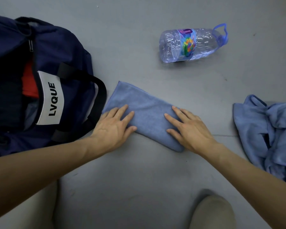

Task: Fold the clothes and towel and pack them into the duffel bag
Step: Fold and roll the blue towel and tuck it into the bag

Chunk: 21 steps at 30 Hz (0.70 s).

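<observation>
A blue towel (145,111), folded into a long strip, lies on the grey floor in the middle of the view. My left hand (113,128) presses flat on its near left end with straight fingers. My right hand (190,129) presses flat on its right end the same way. The navy duffel bag (68,52) with a white LVQUE label lies open at the left, its black handle almost touching the towel. Inside it shows a red garment (29,81). A crumpled light blue garment (269,136) lies at the right edge.
An empty clear plastic bottle (193,45) with a blue handle lies on its side beyond the towel. My knees in pale trousers (211,212) show at the bottom. Grey floor (139,171) lies between them and the towel.
</observation>
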Motion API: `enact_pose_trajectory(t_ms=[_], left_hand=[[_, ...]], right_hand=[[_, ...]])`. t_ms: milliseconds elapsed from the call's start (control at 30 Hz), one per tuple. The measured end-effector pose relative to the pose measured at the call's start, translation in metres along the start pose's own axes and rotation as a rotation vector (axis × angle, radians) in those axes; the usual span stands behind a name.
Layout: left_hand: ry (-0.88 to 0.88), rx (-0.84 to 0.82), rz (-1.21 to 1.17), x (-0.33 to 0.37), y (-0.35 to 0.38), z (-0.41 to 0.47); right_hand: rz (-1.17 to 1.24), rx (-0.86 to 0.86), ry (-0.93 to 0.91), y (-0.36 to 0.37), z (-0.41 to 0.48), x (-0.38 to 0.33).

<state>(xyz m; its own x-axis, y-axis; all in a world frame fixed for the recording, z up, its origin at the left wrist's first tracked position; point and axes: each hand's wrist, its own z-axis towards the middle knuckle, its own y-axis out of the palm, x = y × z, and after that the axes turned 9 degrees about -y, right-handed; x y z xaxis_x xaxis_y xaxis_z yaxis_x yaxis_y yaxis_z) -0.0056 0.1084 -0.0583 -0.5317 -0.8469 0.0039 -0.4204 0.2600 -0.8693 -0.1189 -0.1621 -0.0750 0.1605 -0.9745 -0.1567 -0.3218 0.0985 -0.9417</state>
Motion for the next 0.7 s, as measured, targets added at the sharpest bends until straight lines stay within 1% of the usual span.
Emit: enact_pose_trajectory(t_ms=[67,133,200,267,300,367,400,433,500,567,633,700], left_hand=[[-0.006,-0.012,0.008,-0.001,-0.003,0.012],[0.007,0.016,0.041,-0.004,-0.006,0.03],[0.037,0.029,0.044,-0.007,-0.008,0.046],[0.07,0.051,-0.039,-0.011,-0.005,0.052],[0.091,0.101,-0.105,-0.011,-0.001,0.05],[0.157,0.25,-0.205,-0.01,0.01,0.036],[0.207,0.315,-0.231,-0.009,0.016,0.024],[0.274,0.34,-0.251,-0.007,0.023,0.01],[0.441,0.334,-0.259,-0.003,0.038,-0.021],[0.542,0.311,-0.26,-0.003,0.052,-0.047],[0.549,0.284,-0.259,-0.007,0.066,-0.056],[0.52,0.283,-0.22,-0.015,0.072,-0.048]], right_hand=[[0.019,0.031,0.013,0.003,-0.008,-0.011],[0.039,0.066,0.0,0.008,-0.018,-0.028],[0.026,0.091,-0.044,0.012,-0.025,-0.049],[0.013,0.11,-0.119,0.018,-0.03,-0.069],[0.016,0.109,-0.158,0.02,-0.031,-0.077],[0.008,0.104,-0.22,0.024,-0.031,-0.085],[0.006,0.095,-0.241,0.026,-0.031,-0.086],[0.006,0.086,-0.262,0.027,-0.031,-0.086],[0.003,0.078,-0.297,0.035,-0.033,-0.083],[-0.005,0.085,-0.303,0.045,-0.036,-0.078],[-0.025,0.113,-0.283,0.054,-0.038,-0.078],[-0.038,0.146,-0.213,0.059,-0.033,-0.083]])
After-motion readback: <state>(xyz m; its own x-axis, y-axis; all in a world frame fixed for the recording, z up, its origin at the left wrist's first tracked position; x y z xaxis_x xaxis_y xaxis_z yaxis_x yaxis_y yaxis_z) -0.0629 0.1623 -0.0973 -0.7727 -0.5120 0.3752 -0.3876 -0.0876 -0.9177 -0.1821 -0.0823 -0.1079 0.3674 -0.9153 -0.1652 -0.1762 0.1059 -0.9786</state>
